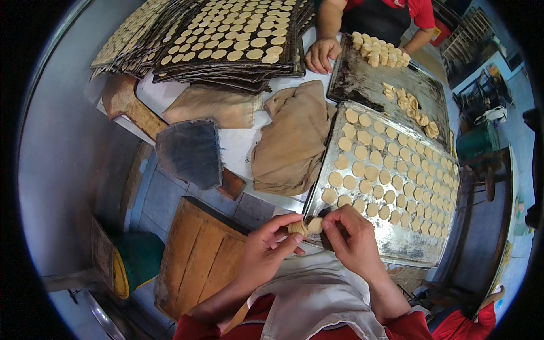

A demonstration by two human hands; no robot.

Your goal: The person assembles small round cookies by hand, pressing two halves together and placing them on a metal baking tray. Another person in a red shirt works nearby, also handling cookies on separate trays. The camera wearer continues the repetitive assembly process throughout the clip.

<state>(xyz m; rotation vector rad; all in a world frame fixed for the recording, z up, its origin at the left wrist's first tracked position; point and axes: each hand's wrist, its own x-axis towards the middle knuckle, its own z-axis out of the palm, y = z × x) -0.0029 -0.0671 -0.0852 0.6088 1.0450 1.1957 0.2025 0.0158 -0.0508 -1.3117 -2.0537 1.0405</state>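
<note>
My left hand (265, 242) is closed around a short stack of dough rounds (297, 228), held on its side between thumb and fingers. A single dough round (315, 225) is pinched in the fingertips of my right hand (356, 237), right beside the stack. Both hands are over the near left corner of a metal baking tray (391, 246). Rows of flat, pale dough rounds (372, 173) cover much of that tray, spaced slightly apart. Part of the tray's near edge is hidden behind my right hand.
Beyond lies a darker tray (357, 79) with stacked dough rounds (378, 50) and loose ones (409, 102). A co-worker's hand (323, 55) rests by it. Piled trays of rounds (226, 39) stand far left. Brown cloths (294, 141) and a dark cloth (191, 152) lie nearer.
</note>
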